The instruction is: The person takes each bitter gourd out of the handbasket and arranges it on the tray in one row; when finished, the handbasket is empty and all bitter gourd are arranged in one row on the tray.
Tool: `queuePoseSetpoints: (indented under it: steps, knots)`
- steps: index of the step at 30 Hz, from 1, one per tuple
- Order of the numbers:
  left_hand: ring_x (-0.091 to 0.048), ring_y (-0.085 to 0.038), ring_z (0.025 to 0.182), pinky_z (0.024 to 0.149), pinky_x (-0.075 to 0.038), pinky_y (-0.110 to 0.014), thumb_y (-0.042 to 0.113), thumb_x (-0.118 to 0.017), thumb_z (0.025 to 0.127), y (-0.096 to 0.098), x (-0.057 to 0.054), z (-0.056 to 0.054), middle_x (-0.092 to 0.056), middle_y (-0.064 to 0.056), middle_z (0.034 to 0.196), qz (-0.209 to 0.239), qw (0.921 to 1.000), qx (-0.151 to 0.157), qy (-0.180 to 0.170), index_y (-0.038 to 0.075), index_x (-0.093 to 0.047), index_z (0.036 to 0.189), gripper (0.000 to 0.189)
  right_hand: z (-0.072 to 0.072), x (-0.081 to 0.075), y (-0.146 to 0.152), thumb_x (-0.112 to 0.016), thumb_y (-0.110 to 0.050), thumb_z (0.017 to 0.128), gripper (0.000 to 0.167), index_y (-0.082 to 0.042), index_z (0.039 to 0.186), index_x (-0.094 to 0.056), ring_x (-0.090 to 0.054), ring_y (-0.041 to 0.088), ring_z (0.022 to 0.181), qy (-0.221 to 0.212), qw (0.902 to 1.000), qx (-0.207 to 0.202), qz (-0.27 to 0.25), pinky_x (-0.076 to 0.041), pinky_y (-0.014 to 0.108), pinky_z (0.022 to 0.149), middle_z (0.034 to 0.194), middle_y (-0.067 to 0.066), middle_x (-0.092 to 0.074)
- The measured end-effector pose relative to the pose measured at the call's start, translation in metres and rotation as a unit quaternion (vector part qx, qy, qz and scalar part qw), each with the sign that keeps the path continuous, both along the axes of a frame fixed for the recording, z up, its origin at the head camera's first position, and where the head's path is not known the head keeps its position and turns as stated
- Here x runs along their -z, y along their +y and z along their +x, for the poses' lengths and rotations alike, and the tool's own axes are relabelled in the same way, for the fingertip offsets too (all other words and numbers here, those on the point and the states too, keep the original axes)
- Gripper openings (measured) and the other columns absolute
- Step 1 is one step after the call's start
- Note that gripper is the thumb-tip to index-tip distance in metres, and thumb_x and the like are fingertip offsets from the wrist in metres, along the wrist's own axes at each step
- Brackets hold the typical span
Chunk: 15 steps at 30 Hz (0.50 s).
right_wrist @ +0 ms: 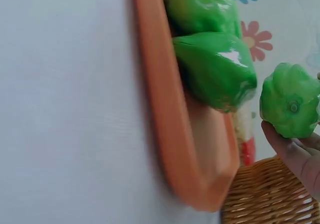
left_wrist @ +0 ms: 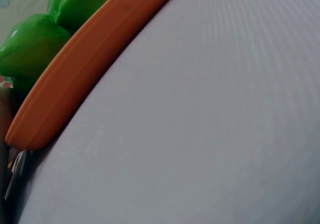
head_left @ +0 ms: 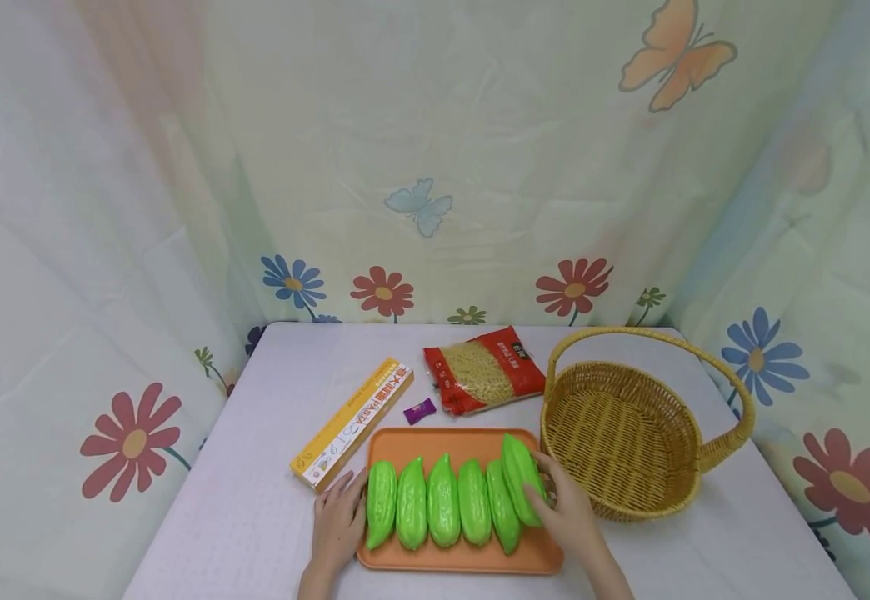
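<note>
My right hand [head_left: 570, 510] grips a bright green, ridged bitter melon [head_left: 521, 479] between thumb and fingers at the right end of an orange tray [head_left: 465, 562]. In the right wrist view this held melon [right_wrist: 290, 102] is raised above the tray, its stem end facing the camera. Several more bitter melons [head_left: 443, 504] lie side by side in the tray, filling it from the left. The rightmost of these [head_left: 501, 512] is partly covered by the held one in the head view. At the tray's left edge rests my left hand [head_left: 337, 521], fingers pointing forward along the rim.
A wicker basket [head_left: 678, 500] with a tall handle stands right of the tray, close by the right hand. Behind the tray lie a yellow and white pasta box [head_left: 352, 425], a small purple packet [head_left: 420, 410] and a red bag of pasta [head_left: 483, 371]. Flowered curtains border the white table.
</note>
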<state>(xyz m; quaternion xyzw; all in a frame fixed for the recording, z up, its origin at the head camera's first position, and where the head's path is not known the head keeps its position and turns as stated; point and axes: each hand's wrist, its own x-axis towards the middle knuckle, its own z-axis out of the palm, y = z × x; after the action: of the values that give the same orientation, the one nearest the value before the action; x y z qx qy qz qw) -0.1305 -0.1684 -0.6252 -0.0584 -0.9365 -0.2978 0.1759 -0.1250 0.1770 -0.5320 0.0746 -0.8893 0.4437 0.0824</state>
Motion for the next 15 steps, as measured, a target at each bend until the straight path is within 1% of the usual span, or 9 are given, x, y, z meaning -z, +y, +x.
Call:
queuePoseSetpoints:
  steps: [5,11,13,15]
  knots:
    - [-0.044,-0.025,0.121,0.095,-0.024,-0.048,0.011,-0.055,0.087,0.001,0.0,0.0,-0.057,-0.001,0.125,0.002,1.0,-0.001,-0.003,0.012,-0.055,0.127,0.04,0.007,0.01,0.001,-0.061,-0.024,0.089,0.051,-0.004,0.132,-0.043,-0.059,0.027,0.097,-0.019,0.9996,0.021,-0.007,-0.051,0.037,0.077,0.121,0.014,-0.055]
    - [-0.044,-0.025,0.121,0.096,-0.024,-0.048,0.012,-0.055,0.088,0.001,-0.001,0.0,-0.057,-0.001,0.125,-0.004,0.9999,-0.002,-0.01,0.012,-0.055,0.127,0.039,0.014,0.02,0.002,-0.059,-0.016,0.09,0.047,-0.001,0.132,-0.043,-0.058,0.022,0.091,-0.001,0.9993,0.037,0.01,-0.051,0.03,0.071,0.118,0.016,-0.055]
    - [-0.044,-0.025,0.122,0.096,-0.024,-0.048,0.012,-0.055,0.088,0.0,-0.001,0.0,-0.056,-0.001,0.126,-0.006,0.9999,-0.003,-0.013,0.012,-0.055,0.127,0.039,0.017,0.023,0.001,-0.056,-0.015,0.091,0.046,-0.003,0.133,-0.043,-0.057,0.024,0.094,0.002,0.9991,0.041,0.014,-0.05,0.031,0.072,0.118,0.016,-0.054]
    - [-0.043,-0.025,0.122,0.096,-0.023,-0.048,0.012,-0.054,0.088,0.0,-0.001,0.001,-0.056,-0.001,0.126,-0.007,0.9998,-0.002,-0.016,0.012,-0.055,0.127,0.039,0.018,0.026,0.0,-0.053,-0.014,0.092,0.044,-0.005,0.134,-0.042,-0.055,0.029,0.1,-0.003,0.9988,0.046,0.015,-0.05,0.036,0.075,0.121,0.018,-0.051]
